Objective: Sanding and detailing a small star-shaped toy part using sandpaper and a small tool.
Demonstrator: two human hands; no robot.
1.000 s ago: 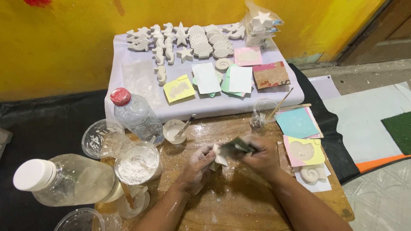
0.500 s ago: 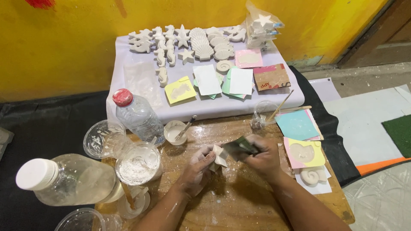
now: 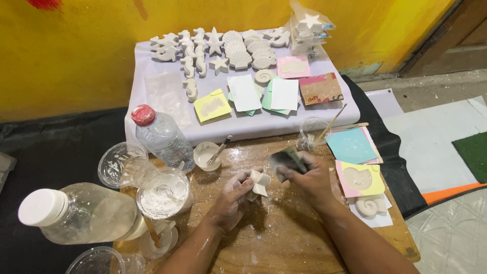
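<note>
The white star cast [image 3: 259, 182] sits mid-board, pinched in the left hand [image 3: 234, 195]; the right hand [image 3: 307, 175] clamps a dark sanding pad [image 3: 288, 160] against it. Smoothing seems underway; many finished casts [image 3: 223, 50] lie far on the tray

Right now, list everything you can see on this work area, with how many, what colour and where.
Plaster star piece: one, white, in left hand.
Sanding pad: one, dark grey-green, in right hand.
Plaster sea-shape casts: many, white, lilac board at back.
Paper squares: several, pastel, lilac board.
Water bottles: two, clear, left side.
Powder cup: one, clear, left of hands.
Shell cast: one, white, right edge.
Left hand: dusty, centre.
Right hand: dusty, centre.
</note>
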